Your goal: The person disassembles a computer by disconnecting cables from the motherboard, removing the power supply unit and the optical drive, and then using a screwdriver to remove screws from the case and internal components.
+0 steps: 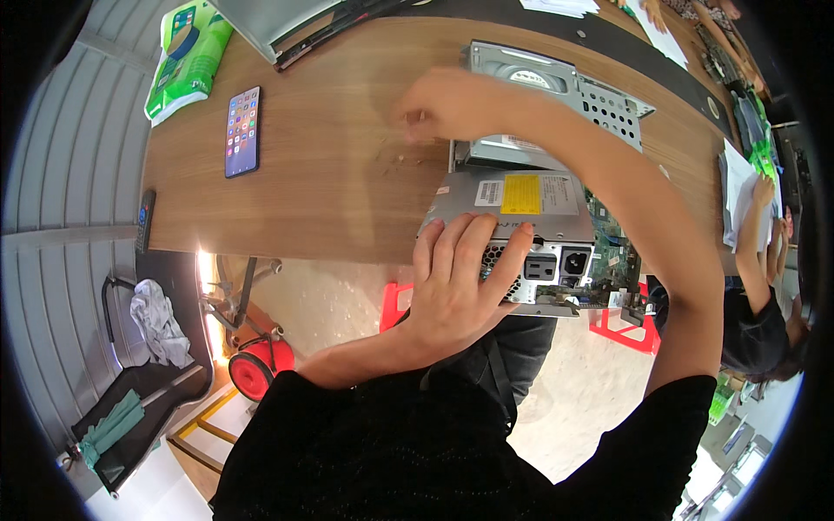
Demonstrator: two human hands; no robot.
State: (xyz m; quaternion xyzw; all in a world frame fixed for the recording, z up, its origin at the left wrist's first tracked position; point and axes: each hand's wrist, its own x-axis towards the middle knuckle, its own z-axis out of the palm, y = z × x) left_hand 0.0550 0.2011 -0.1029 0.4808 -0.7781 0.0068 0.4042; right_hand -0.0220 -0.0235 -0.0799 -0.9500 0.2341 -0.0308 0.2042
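Observation:
A grey metal power supply unit (563, 227) with a yellow label lies at the table's near edge. My left hand (456, 282) is curled over its near top edge, thumb toward the socket side. Part of a green circuit board (612, 252) shows at its right. My right hand (443, 106) hovers beyond it, smeared by motion, its fingers bent downward; whether they hold anything I cannot make out. Several tiny pieces, perhaps screws (400, 160), lie on the wood below those fingers. A metal computer case part (521, 62) with a perforated panel sits behind my right forearm.
A phone (243, 132) with a lit screen lies on the wooden table (321, 200). Beyond it are a green packet (195, 78) and a roll of tape (182, 42). A remote control (145, 221) is at the left edge. Other people's hands (763, 191) and papers are at the right.

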